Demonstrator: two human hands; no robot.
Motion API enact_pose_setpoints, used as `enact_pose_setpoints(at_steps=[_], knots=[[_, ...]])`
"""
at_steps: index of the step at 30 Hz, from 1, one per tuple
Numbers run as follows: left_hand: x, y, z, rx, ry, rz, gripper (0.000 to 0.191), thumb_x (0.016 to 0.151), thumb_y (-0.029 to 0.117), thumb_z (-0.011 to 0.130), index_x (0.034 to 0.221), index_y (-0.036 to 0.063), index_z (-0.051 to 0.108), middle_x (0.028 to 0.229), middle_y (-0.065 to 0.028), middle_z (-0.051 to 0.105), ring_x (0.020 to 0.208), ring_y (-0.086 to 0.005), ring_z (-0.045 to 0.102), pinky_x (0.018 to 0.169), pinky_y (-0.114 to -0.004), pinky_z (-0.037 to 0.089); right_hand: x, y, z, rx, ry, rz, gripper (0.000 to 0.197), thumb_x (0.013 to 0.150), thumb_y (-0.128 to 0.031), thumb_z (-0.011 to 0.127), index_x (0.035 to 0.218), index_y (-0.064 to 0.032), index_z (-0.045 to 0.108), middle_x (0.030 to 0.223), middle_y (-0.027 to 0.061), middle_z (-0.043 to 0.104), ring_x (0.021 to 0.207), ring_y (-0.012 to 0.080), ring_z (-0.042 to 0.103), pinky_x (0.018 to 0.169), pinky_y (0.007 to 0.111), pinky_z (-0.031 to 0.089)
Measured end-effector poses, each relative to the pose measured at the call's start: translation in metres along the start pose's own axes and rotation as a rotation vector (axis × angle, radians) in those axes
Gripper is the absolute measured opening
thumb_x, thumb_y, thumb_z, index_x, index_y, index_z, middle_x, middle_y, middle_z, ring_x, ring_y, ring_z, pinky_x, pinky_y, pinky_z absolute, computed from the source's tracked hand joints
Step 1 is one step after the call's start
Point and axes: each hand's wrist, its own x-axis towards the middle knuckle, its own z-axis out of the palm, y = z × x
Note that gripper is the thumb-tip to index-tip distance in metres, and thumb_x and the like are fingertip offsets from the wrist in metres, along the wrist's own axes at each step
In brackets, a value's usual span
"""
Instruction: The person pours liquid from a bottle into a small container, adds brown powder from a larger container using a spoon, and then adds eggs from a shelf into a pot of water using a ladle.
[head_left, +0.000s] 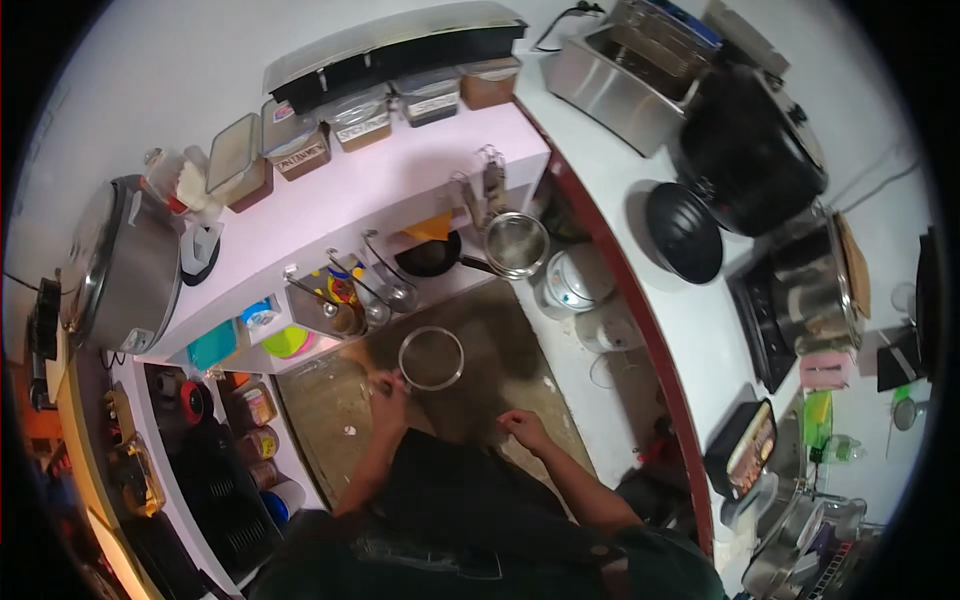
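My left hand (388, 394) is at the edge of a round, see-through piece with a pale rim (431, 390), and its fingers grip that edge. The floor shows through the middle, so whether it is a clear lid or a fine mesh is hard to tell. My right hand (527, 429) hovers apart from it with loosely curled fingers, and nothing shows in it. Ahead, several ladles (390, 281) hang along the front of a white shelf counter (420, 161). A round mesh strainer (517, 245) hangs to their right, beside a small black pan (429, 256).
Labelled plastic tubs (360, 124) line the counter's back, with a large metal pot (131, 262) at its left end. On the right worktop (600, 142) stand a steel deep fryer (622, 90), a black cooker (750, 150) and a steel pot (817, 285). White buckets (577, 277) sit below.
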Motion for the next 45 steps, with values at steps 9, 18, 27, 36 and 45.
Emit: enact_pose_setpoints(at_steps=[9, 18, 27, 36, 45], knots=[[0.108, -0.144, -0.024, 0.177, -0.420, 0.262, 0.012, 0.088, 0.005, 0.053, 0.090, 0.0062, 0.042, 0.097, -0.0099, 0.054, 0.087, -0.0187, 0.056, 0.076, -0.030, 0.046, 0.291, -0.129, 0.056, -0.339, 0.388, -0.688, 0.026, 0.085, -0.026, 0.055, 0.078, -0.0013, 0.061, 0.074, 0.0183, 0.060, 0.068, 0.0335, 0.059, 0.060, 0.040, 0.045], [0.256, -0.278, 0.014, 0.340, -0.830, 0.349, 0.021, 0.080, 0.008, 0.063, 0.092, 0.0058, 0.046, 0.091, -0.0112, 0.049, 0.085, -0.0276, 0.056, 0.075, -0.036, 0.044, 0.532, -0.259, 0.053, -0.528, 0.829, -1.056, 0.027, 0.079, -0.020, 0.059, 0.090, 0.0049, 0.063, 0.094, 0.0261, 0.061, 0.082, 0.0370, 0.061, 0.076, 0.039, 0.049], [0.280, -0.349, 0.000, 0.423, -0.991, 0.535, 0.033, 0.076, 0.007, 0.063, 0.102, 0.0067, 0.042, 0.097, -0.0154, 0.047, 0.092, -0.0353, 0.053, 0.077, -0.042, 0.043, 0.524, -0.314, 0.105, -1.265, 0.631, -1.253, 0.035, 0.088, -0.026, 0.042, 0.095, 0.0012, 0.062, 0.097, 0.0199, 0.063, 0.093, 0.0302, 0.060, 0.084, 0.039, 0.046], [0.287, -0.327, 0.016, 0.293, -0.920, 0.617, 0.024, 0.084, 0.013, 0.061, 0.097, 0.0021, 0.044, 0.094, -0.0156, 0.045, 0.084, -0.0300, 0.050, 0.075, -0.038, 0.042, 0.535, -0.310, 0.077, -1.356, 0.187, -0.992, 0.030, 0.085, -0.028, 0.047, 0.100, -0.0039, 0.059, 0.103, 0.0143, 0.061, 0.097, 0.0274, 0.059, 0.083, 0.038, 0.046], [0.293, -0.341, 0.034, 0.245, -0.830, 0.722, 0.028, 0.086, 0.018, 0.059, 0.097, -0.0024, 0.044, 0.089, -0.0179, 0.044, 0.081, -0.0329, 0.050, 0.074, -0.041, 0.041, 0.553, -0.317, 0.097, -1.305, 0.004, -0.969, 0.030, 0.082, -0.030, 0.053, 0.104, -0.0090, 0.057, 0.110, 0.0087, 0.060, 0.101, 0.0245, 0.057, 0.083, 0.037, 0.046]])
